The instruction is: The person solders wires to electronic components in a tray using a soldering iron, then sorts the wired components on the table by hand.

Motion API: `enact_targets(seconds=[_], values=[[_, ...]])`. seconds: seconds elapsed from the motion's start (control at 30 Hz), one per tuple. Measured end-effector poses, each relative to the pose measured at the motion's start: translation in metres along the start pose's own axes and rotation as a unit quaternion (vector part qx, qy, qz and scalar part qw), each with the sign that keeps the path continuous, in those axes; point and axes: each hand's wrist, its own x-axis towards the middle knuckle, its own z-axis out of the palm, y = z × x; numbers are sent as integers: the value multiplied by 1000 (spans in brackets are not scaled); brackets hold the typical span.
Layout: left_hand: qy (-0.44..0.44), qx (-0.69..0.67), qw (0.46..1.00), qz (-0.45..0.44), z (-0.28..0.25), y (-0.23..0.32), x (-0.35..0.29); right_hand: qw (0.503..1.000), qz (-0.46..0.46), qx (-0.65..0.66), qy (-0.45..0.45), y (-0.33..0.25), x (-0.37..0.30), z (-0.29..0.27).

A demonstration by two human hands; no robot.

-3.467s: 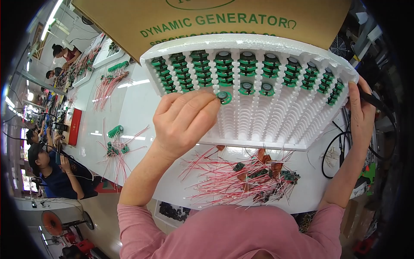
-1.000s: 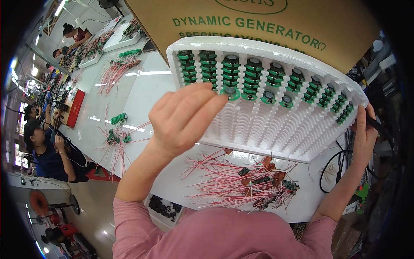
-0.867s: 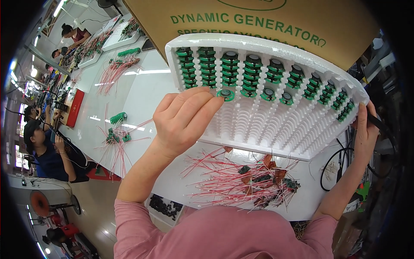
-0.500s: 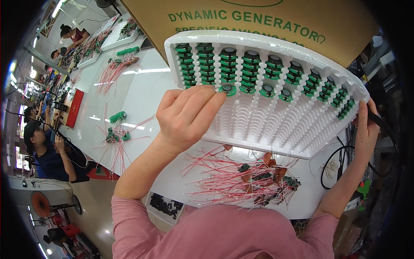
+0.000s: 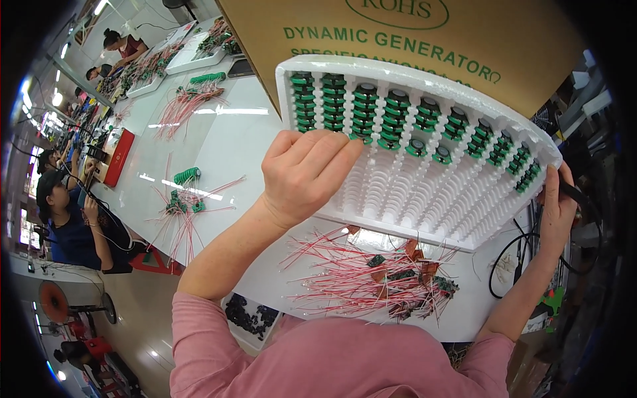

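A white foam tray [image 5: 411, 205] with rows of slots is tilted up before me. Its upper slots hold several green-and-black round components [image 5: 396, 109] standing on edge in columns. My left hand [image 5: 306, 176] is closed, its fingertips pinched at a green round component [image 5: 361, 140] low in the third column; the fingers hide most of that piece. With my right hand [image 5: 557, 207] I grip the tray's right end, the thumb in front and the other fingers partly hidden behind the rim.
A large printed cardboard box [image 5: 411, 33] stands behind the tray. Red and white wires with small circuit boards [image 5: 378, 275] lie in front of it. More wired boards [image 5: 182, 199] rest on the table at left. A bin of black parts [image 5: 249, 318] sits below. Co-workers [image 5: 73, 219] are at left.
The round component by my left fingertips, face-on before, is now mostly covered by my fingers. The whole scene has shifted slightly right and down in view.
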Motion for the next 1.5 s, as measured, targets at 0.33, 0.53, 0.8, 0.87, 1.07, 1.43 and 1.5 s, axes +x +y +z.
enact_targets(seconds=[0.33,0.53,0.8,0.87,1.07,1.43,1.5], values=[[105,37,993,-50,-8,-38,25,1000,-21,4,6,1,1,0],[55,131,990,12,-11,-45,35,1000,8,12,3,-3,1,2],[22,79,997,16,-16,-46,35,1000,3,-21,7,0,-1,0],[58,68,996,17,-17,-43,30,1000,-5,-26,1,-2,-2,-1],[105,34,993,-44,-21,-28,10,999,17,-46,-8,-5,-2,3],[3,-43,999,3,-16,20,-19,998,31,-56,0,-5,2,2],[-17,-56,998,-35,-14,26,-19,998,38,-53,1,-5,2,2]])
